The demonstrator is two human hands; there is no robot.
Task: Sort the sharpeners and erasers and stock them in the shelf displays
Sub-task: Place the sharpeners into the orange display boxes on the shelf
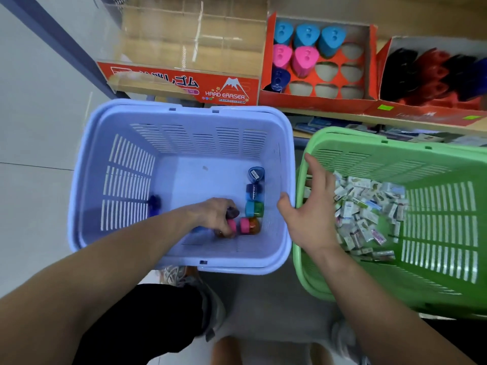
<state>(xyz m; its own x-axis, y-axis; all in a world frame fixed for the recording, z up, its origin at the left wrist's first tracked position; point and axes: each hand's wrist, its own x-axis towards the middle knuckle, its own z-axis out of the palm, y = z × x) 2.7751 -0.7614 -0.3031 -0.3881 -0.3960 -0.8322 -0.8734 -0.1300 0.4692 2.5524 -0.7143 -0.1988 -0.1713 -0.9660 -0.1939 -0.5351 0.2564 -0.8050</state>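
Note:
My left hand (220,214) reaches into the lilac basket (118,180) and curls round a pink-capped sharpener (232,227), with a dark purple one under the fingers. Several more sharpeners (254,204) lie in a row along the basket's right side, and a blue one (154,204) rests at the left wall. My right hand (312,206) hovers with fingers spread over the left rim of the green basket (434,219), holding nothing. A heap of wrapped erasers (366,214) fills that basket's floor.
On the shelf stand a clear eraser display (184,48) with a red "Hard Eraser" front, a red sharpener tray (319,61) with blue and pink sharpeners and several vacant slots, and a box of dark and red sharpeners (432,72). My knees and shoes are below.

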